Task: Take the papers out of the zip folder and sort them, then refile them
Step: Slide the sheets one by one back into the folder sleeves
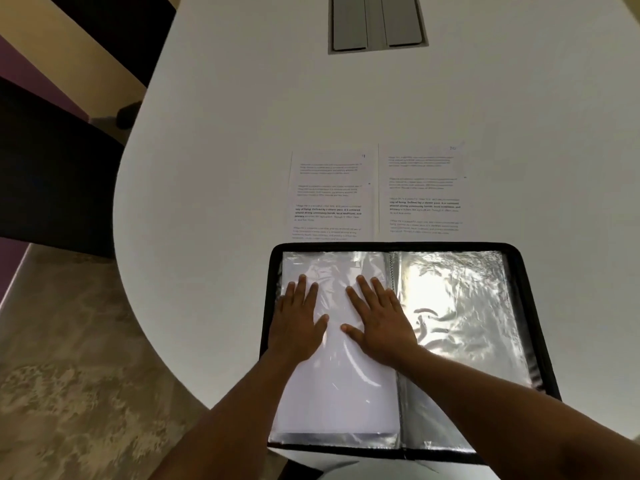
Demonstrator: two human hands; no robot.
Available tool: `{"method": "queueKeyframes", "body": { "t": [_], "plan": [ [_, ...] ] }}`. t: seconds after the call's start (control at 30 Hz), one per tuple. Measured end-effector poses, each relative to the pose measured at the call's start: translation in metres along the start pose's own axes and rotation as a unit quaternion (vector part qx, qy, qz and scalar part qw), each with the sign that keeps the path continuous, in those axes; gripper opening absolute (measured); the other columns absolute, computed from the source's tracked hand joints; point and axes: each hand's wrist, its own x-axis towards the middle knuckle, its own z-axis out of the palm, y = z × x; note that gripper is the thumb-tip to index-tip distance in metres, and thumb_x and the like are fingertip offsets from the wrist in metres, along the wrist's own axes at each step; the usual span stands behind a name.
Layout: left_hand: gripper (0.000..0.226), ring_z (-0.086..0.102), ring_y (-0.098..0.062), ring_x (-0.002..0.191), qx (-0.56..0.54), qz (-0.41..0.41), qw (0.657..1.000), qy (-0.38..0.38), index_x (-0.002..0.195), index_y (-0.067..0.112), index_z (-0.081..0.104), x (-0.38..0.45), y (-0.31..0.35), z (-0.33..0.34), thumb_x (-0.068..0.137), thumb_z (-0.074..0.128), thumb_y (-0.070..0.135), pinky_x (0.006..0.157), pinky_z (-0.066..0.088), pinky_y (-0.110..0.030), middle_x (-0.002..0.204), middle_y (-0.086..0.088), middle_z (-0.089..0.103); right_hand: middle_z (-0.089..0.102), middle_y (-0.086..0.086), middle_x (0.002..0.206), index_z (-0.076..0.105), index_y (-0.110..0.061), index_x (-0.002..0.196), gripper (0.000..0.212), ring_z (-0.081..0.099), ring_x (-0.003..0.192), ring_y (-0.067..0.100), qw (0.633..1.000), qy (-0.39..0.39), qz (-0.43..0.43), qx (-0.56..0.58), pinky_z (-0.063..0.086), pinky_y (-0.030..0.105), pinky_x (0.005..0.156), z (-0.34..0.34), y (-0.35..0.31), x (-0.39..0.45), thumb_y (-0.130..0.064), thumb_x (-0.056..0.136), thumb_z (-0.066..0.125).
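On the near tabletop (225, 168), left hand (299, 323) and right hand (381, 320) press flat, fingers straight (gripping nothing), on the open zip folder's (533, 327) left sleeve (332, 393), two papers (377, 195) beyond.

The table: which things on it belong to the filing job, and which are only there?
Job: folder, open; sleeve with paper, under left hand and right hand; two printed sheets beyond it.
Only there: grey hatch in the table; dark chair.

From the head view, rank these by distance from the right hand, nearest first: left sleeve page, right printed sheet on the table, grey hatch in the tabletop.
1. Left sleeve page: directly under the right hand, touched by it.
2. Right printed sheet: on the table beyond the zip folder.
3. Grey hatch: far end of the table.
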Motion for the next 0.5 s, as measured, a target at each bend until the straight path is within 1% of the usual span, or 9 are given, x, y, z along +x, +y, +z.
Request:
{"method": "queueKeyframes", "body": {
  "t": [0.07, 0.13, 0.2, 0.23, 0.27, 0.3, 0.37, 0.43, 0.5],
  "plan": [
    [0.070, -0.003, -0.023, 0.149, -0.035, -0.001, 0.999, 0.025, 0.154, 0.022, 0.007, 0.000, -0.002, 0.002, 0.096, 0.034, 0.049, 0.121, 0.009, -0.041, 0.162, -0.002, -0.004, -0.005, 0.000, 0.163, 0.005, -0.030, 0.155, 0.075, -0.004, 0.150, 0.024, 1.000, 0.029, 0.001, 0.002, 0.005, 0.043, 0.119, 0.008, -0.001, -0.003, -0.070, 0.094, 0.021],
    [0.066, 0.019, -0.028, 0.146, -0.070, -0.008, 0.996, 0.064, 0.150, 0.016, 0.029, 0.004, -0.001, 0.000, 0.091, 0.044, 0.042, 0.118, 0.022, -0.043, 0.159, -0.008, 0.020, 0.005, 0.001, 0.163, 0.015, -0.027, 0.155, 0.074, 0.004, 0.150, 0.025, 0.999, 0.039, 0.000, 0.006, 0.006, 0.042, 0.117, 0.013, 0.000, -0.001, -0.070, 0.095, 0.020],
    [0.055, 0.049, -0.034, 0.126, -0.070, -0.010, 0.989, 0.127, 0.133, 0.009, 0.053, 0.015, 0.001, -0.003, 0.083, 0.056, 0.032, 0.105, 0.041, -0.046, 0.138, -0.013, 0.051, 0.017, 0.002, 0.161, 0.026, -0.024, 0.152, 0.072, 0.013, 0.149, 0.023, 0.998, 0.066, -0.002, 0.020, 0.006, 0.039, 0.118, 0.013, -0.001, 0.005, -0.068, 0.096, 0.022],
    [0.048, 0.057, -0.033, 0.114, -0.074, -0.020, 0.984, 0.163, 0.123, 0.007, 0.059, 0.024, 0.003, -0.008, 0.080, 0.060, 0.028, 0.098, 0.047, -0.044, 0.125, -0.013, 0.058, 0.027, 0.003, 0.159, 0.034, -0.021, 0.150, 0.071, 0.021, 0.147, 0.023, 0.995, 0.090, -0.001, 0.034, 0.008, 0.037, 0.120, 0.011, -0.001, 0.010, -0.066, 0.096, 0.025],
    [0.041, 0.060, -0.031, 0.105, -0.089, -0.036, 0.976, 0.195, 0.116, 0.006, 0.062, 0.034, 0.006, -0.016, 0.079, 0.065, 0.024, 0.092, 0.049, -0.042, 0.115, -0.012, 0.062, 0.036, 0.004, 0.154, 0.041, -0.019, 0.146, 0.068, 0.031, 0.144, 0.023, 0.992, 0.117, 0.000, 0.051, 0.013, 0.036, 0.120, 0.007, -0.001, 0.017, -0.064, 0.096, 0.029],
    [0.037, 0.060, -0.029, 0.101, -0.108, -0.055, 0.967, 0.224, 0.112, 0.006, 0.064, 0.045, 0.010, -0.026, 0.079, 0.068, 0.021, 0.090, 0.049, -0.041, 0.110, -0.011, 0.063, 0.045, 0.005, 0.149, 0.046, -0.017, 0.141, 0.065, 0.039, 0.139, 0.024, 0.987, 0.145, 0.002, 0.072, 0.020, 0.037, 0.119, 0.001, 0.000, 0.027, -0.061, 0.095, 0.035],
    [0.032, 0.059, -0.027, 0.100, -0.147, -0.085, 0.949, 0.265, 0.109, 0.007, 0.063, 0.070, 0.016, -0.047, 0.080, 0.069, 0.020, 0.089, 0.045, -0.038, 0.108, -0.010, 0.062, 0.054, 0.007, 0.138, 0.053, -0.014, 0.134, 0.057, 0.049, 0.129, 0.025, 0.973, 0.201, 0.012, 0.115, 0.034, 0.040, 0.112, -0.013, 0.003, 0.050, -0.053, 0.094, 0.046],
    [0.034, 0.057, -0.028, 0.101, -0.173, -0.099, 0.937, 0.286, 0.111, 0.006, 0.062, 0.098, 0.019, -0.065, 0.082, 0.070, 0.021, 0.090, 0.043, -0.037, 0.110, -0.011, 0.061, 0.057, 0.009, 0.131, 0.054, -0.010, 0.131, 0.051, 0.052, 0.122, 0.024, 0.957, 0.244, 0.029, 0.151, 0.043, 0.040, 0.104, -0.029, 0.008, 0.077, -0.044, 0.093, 0.056],
    [0.041, 0.053, -0.030, 0.107, -0.192, -0.125, 0.934, 0.273, 0.118, 0.006, 0.059, 0.126, 0.020, -0.082, 0.083, 0.070, 0.025, 0.093, 0.041, -0.038, 0.117, -0.013, 0.057, 0.056, 0.010, 0.129, 0.051, -0.008, 0.133, 0.050, 0.053, 0.118, 0.025, 0.944, 0.259, 0.056, 0.197, 0.048, 0.041, 0.098, -0.047, 0.013, 0.105, -0.035, 0.092, 0.060]
  ]
}}
